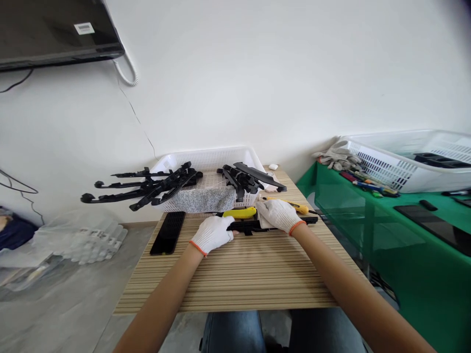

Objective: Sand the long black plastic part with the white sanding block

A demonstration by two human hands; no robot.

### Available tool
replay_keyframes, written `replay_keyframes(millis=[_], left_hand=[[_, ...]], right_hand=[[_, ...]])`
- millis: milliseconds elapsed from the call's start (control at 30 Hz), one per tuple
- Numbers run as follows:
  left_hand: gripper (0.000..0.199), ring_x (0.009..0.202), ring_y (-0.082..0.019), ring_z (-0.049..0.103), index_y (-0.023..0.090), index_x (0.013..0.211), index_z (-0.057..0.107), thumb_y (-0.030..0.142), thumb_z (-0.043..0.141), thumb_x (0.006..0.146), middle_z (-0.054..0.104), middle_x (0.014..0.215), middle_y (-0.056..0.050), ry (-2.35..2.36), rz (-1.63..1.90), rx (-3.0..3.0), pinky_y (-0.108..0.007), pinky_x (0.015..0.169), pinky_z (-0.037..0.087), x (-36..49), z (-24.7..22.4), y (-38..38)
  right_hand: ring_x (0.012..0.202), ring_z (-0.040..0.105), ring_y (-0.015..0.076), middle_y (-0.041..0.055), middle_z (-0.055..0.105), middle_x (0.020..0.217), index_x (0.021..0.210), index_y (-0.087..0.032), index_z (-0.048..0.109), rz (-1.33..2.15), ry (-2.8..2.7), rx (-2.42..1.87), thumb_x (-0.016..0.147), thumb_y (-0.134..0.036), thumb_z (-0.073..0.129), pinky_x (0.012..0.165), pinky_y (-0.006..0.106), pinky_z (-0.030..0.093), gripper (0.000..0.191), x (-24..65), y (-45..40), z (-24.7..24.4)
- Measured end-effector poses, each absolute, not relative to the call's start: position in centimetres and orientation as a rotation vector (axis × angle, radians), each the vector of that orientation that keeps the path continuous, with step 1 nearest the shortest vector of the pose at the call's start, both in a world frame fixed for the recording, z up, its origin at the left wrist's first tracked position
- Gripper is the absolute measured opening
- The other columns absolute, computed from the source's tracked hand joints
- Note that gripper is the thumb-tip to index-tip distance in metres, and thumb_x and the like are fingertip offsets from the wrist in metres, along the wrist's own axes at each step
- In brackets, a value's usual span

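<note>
Workpiece: long, narrow black plastic strip (247,226), over the striped, wood-look tabletop (257,277)
Left hand (214,234): white knit glove, closed on the strip's left end
Right hand (281,214): likewise gloved, holding pale cloth (263,224) against it
Handling: I judge it light, stiff, slightly slick; I'd grip near the ends
</note>
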State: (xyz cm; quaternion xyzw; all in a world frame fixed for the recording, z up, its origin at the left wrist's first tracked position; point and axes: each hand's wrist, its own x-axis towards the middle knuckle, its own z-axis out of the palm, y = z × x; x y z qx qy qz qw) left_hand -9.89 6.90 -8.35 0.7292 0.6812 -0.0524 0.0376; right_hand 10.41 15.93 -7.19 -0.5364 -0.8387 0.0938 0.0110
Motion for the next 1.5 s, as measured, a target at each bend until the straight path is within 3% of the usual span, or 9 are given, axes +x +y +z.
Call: replay_keyframes(millis=[400,733,900,1100,1500], left_hand=[[0.037,0.091,-0.034,0.071,0.026,0.112,0.069,0.05,0.054,0.087,0.075,0.096,-0.013,2.102,-0.104,2.237,-0.041,0.074,0.053,-9.8,-8.2,6.7],[0.041,0.094,-0.034,0.071,0.024,0.115,0.068,0.051,0.054,0.086,0.075,0.099,-0.014,2.113,-0.129,2.239,-0.04,0.076,0.054,-9.9,-8.2,6.9],[0.047,0.092,-0.035,0.072,0.016,0.113,0.069,0.051,0.052,0.086,0.075,0.096,-0.019,2.149,-0.167,2.216,-0.041,0.076,0.055,-9.9,-8.3,7.1],[0.048,0.094,-0.035,0.072,0.014,0.115,0.066,0.048,0.053,0.084,0.075,0.097,-0.019,2.153,-0.184,2.217,-0.041,0.076,0.056,-10.1,-9.0,7.5],[0.051,0.098,-0.035,0.071,0.014,0.115,0.067,0.053,0.048,0.089,0.074,0.104,-0.02,2.1,-0.162,2.252,-0.043,0.082,0.055,-10.2,-8.8,7.1]], right_hand=[[0.098,0.069,0.0272,0.0156,0.074,0.097,0.106,-0.016,0.073,0.153,-2.643,-1.685,0.102,-0.042,0.023,0.081,0.033,0.049,0.057,9.2,15.0,-7.4],[0.099,0.069,0.0289,0.0175,0.071,0.107,0.123,-0.018,0.067,0.109,-2.747,-1.449,0.1,-0.037,0.031,0.08,0.036,0.051,0.047,5.3,12.8,-6.6],[0.092,0.07,0.0302,0.0157,0.072,0.103,0.116,-0.022,0.069,0.095,-2.711,-1.36,0.1,-0.033,0.03,0.074,0.041,0.052,0.043,3.4,11.4,-6.9],[0.082,0.071,0.0311,0.019,0.072,0.086,0.102,-0.014,0.072,0.075,-2.61,-1.424,0.1,-0.032,0.032,0.069,0.042,0.052,0.043,2.3,10.7,-7.5],[0.086,0.071,0.0286,0.0142,0.073,0.093,0.106,-0.02,0.072,0.111,-2.646,-1.407,0.102,-0.041,0.026,0.071,0.039,0.053,0.05,3.3,10.9,-6.8]])
